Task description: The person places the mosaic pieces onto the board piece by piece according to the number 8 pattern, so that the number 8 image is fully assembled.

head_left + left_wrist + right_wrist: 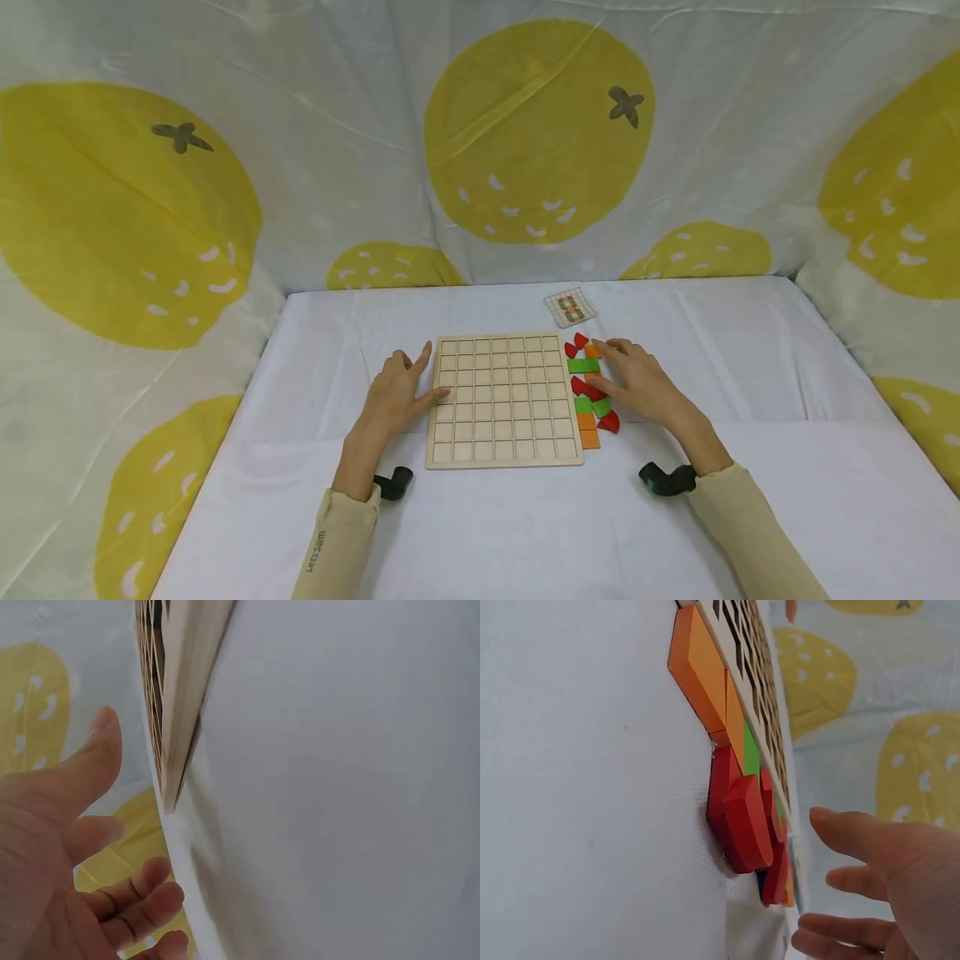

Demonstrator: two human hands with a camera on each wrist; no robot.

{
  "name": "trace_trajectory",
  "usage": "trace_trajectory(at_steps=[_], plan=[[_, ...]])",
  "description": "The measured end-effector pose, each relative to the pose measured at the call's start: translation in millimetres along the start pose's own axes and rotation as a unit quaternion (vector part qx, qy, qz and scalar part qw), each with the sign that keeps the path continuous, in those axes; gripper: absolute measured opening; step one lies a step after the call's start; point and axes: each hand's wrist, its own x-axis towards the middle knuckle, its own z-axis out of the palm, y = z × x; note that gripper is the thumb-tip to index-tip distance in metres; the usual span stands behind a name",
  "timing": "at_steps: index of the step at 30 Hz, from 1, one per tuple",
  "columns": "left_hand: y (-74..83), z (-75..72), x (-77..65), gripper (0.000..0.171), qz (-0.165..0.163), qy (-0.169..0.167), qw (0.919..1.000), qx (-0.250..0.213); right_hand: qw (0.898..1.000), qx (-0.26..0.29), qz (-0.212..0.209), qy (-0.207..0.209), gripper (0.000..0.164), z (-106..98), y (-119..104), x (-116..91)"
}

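Diffuse, even light cast only faint shadows on the white-covered table; both wrist views looked greyer and slightly soft.

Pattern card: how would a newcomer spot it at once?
On the white table, find the square wooden board. Just beyond its far right corner lies the small pattern card. It alone carries a printed grid with a coloured design; the nearby blocks are plain red, green or orange.

Before you spreads a flat white cloth with shallow creases. Behind it, and along your left and right, hangs pale fabric, wrinkled and printed with large yellow fruits, some bearing grey stem marks and small white flecks. The light is soft.
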Motion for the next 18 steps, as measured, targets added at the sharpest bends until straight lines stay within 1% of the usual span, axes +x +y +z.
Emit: trace_trajectory(at_steps=[5,8,12,15,18], plan=[[-2.0,-4.4,-2.1,0.086,-0.018,-0.061,0.9977,-0.025,1.0,0.014,0.008,0.004,0.061,2,2,1],[-3.3,-5.0,-2.8,0.084,-0.02,-0.086,0.9954,-0.038,0.999,0.029,0.019,0.006,0.058,3,5,2],[-5.1,-5.6,-3.1,0.081,-0.022,-0.101,0.9941,-0.034,0.998,0.055,0.033,0.011,0.055,5,9,2],[-6.4,-6.9,-4.1,0.078,-0.028,-0.108,0.9933,-0.03,0.997,0.069,0.032,0.017,0.052,6,11,3],[-7.5,-7.9,-5.3,0.077,-0.035,-0.119,0.9916,-0.038,0.996,0.08,0.032,0.022,0.049,7,13,5]])
